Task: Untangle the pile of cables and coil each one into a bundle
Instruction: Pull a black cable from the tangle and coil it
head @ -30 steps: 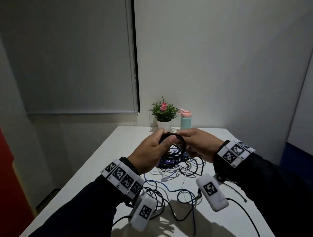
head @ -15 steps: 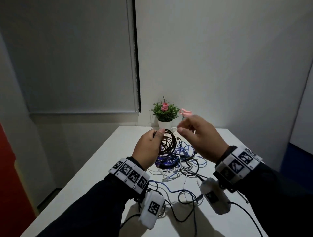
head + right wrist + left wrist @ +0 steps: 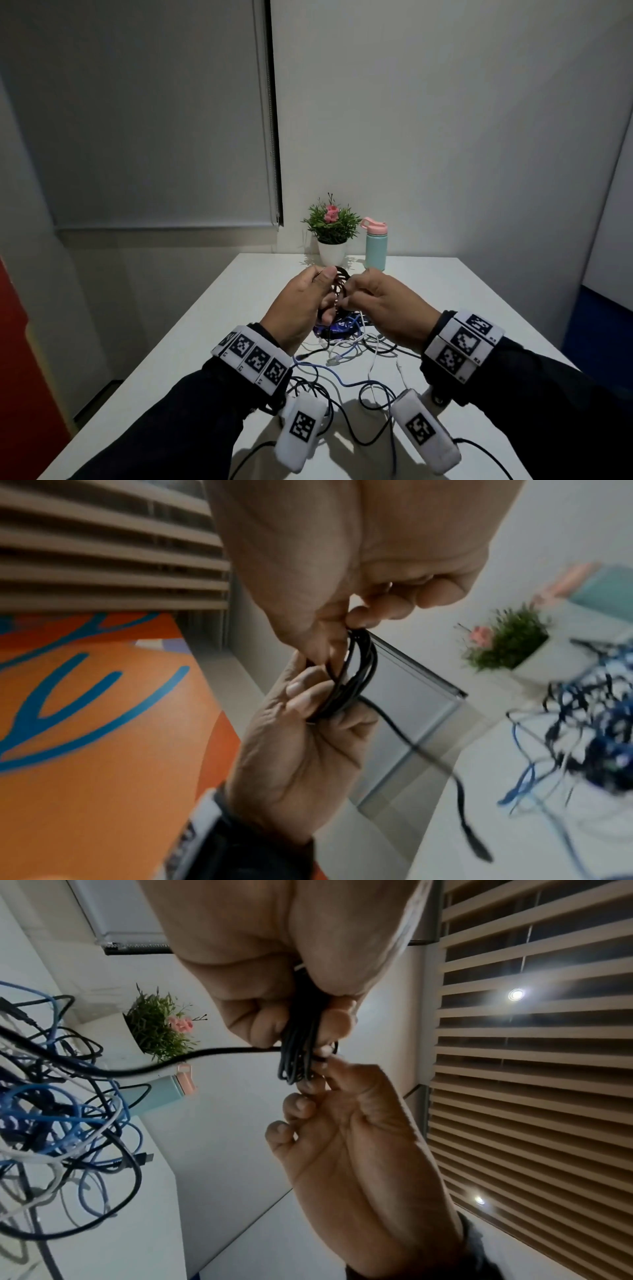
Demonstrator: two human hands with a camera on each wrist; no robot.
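Observation:
A black cable coil (image 3: 339,287) is held up above the white table (image 3: 472,308), between both hands. My left hand (image 3: 325,284) grips the coil's loops between thumb and curled fingers (image 3: 304,693). My right hand (image 3: 349,295) pinches a strand at the coil's edge with thumb and forefinger (image 3: 334,1069). The coil's loose tail (image 3: 428,753) hangs down and ends in a plug (image 3: 477,852). Under the hands lies the tangled pile of blue, white and black cables (image 3: 346,346), which also shows at the left of the left wrist view (image 3: 61,1123).
A potted plant (image 3: 331,233) and a teal bottle with a pink lid (image 3: 375,245) stand at the table's far edge. Loose cable loops (image 3: 342,404) trail toward the near edge between my forearms. Bare tabletop lies to the left and right of the pile.
Half a second ago my right hand had lifted up and away from the coil; it has come back down and pinches it again. My left hand kept its grip throughout.

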